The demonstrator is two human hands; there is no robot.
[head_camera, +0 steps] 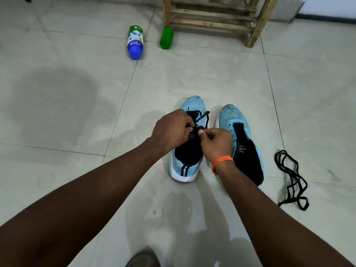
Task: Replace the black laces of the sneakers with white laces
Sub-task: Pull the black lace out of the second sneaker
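Sky-blue sneakers on the tiles, black lace in both hands

Pale glossy floor (192, 74), large tiles with dark joints. The pair stands side by side in the middle of it, toes pointing toward the far wall, heels toward the person.

Left sneaker (192, 105): light blue knit upper, navy tongue and collar, white sole, a white and navy stripe down the heel. Its black lace (203, 116) is partly threaded, with slack loops standing up over the toe end of the eyelets. A white logo tab on the tongue shows between the hands.

Right sneaker (229, 120): same colours, just beside the first and not touching it. It is unlaced, eyelet holes showing along the edge of the wide-open navy tongue.

Left hand (171, 130): knuckles up, fingers curled in, pinching the lace above the tongue. Right hand (215, 143): thumb pressed against the bent fingers, gripping the same lace; fingertips of the two hands nearly meet. An orange wristband (222, 161) sits on the right wrist.

A loose black lace (290, 180) lies in tangled loops on the tiles to the right of the pair, apart from it.

Near the far wall: a bottle (135, 42) on its side, blue and white with a green base, a green cap-shaped container (166, 38) and a wooden rack (215, 18).
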